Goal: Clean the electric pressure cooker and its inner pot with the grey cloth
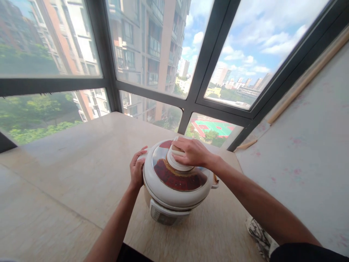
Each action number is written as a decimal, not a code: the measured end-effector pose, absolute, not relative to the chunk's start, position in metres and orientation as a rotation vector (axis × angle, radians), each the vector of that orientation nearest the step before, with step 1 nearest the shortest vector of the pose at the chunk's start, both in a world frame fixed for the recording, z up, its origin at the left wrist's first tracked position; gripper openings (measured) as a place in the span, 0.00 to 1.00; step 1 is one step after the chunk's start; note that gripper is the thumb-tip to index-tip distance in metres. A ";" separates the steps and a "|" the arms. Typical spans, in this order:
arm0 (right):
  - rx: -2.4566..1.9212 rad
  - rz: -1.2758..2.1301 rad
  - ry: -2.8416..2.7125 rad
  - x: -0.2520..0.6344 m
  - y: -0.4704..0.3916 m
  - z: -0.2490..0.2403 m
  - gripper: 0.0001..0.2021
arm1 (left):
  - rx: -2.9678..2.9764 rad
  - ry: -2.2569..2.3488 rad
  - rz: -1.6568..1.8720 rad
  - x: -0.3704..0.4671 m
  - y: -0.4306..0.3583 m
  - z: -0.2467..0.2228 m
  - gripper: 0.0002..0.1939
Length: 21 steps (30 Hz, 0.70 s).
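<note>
1. Cooker [174,185] sits near the front of the counter [68,174], by the corner window. Lid [178,178] is on, white w/ dark red top panel.
2. Right hand [191,151] is on the lid knob [177,162], fingers wrapped over it. Left hand [137,169] is flat against the cooker's left side, fingers spread, bracing.
3. Looks like the lid-turning step; next move prob. calls for a firm twist w/ the body held steady.
4. Contents: can't tell, lid shut.
</note>
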State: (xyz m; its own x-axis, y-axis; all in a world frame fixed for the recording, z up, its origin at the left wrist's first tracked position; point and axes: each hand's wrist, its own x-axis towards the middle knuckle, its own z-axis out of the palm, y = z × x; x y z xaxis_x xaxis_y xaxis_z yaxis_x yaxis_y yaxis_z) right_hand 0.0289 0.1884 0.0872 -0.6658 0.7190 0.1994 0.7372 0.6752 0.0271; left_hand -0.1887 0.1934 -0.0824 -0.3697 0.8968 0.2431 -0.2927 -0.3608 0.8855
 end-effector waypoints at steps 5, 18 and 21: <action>-1.193 0.100 -2.656 0.034 0.192 0.091 0.16 | 1.009 1.001 1.865 -0.188 0.190 -0.078 0.14; -1.439 0.487 -1.517 0.148 0.137 0.011 0.31 | 0.827 1.088 1.853 -0.177 0.177 -0.059 0.15; -1.495 0.841 -1.328 0.154 0.112 -0.024 0.32 | 0.772 1.137 1.816 -0.177 0.174 -0.057 0.18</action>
State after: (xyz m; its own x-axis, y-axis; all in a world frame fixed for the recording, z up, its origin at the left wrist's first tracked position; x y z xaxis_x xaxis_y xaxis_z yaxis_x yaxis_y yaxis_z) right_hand 0.1538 0.1125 -0.0236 0.1791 0.9799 0.0883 0.3396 0.0226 -0.9403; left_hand -0.1772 0.1743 -0.0570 -0.4597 0.8856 0.0662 -0.3272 -0.2382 0.9145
